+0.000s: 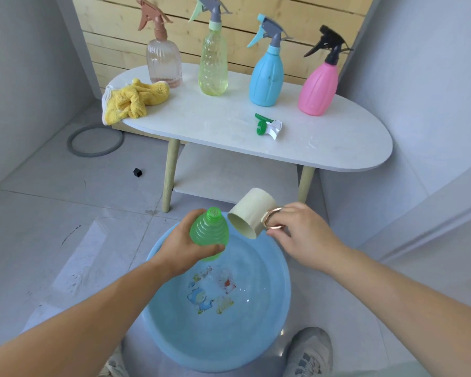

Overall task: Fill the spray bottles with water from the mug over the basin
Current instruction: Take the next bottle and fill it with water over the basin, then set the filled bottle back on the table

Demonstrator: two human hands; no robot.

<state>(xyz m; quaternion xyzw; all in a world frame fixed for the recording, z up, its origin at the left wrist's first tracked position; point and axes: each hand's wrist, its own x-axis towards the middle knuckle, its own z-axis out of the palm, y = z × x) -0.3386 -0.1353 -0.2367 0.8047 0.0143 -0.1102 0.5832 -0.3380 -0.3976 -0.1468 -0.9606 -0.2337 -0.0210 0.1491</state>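
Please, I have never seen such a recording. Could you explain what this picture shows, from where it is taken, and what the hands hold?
There is no machine: a person works with bare hands, and the one picture comes from a camera worn on the head, looking down. The left hand grips a green bottle, its neck open, above a blue basin on the floor. The right hand holds a cream mug by its golden handle, tipped towards the bottle; I see no stream of water. Behind stands a white table with a clear bottle, a pale green bottle, a blue bottle and a pink bottle, all with spray heads on, a loose spray head and a yellow cloth.
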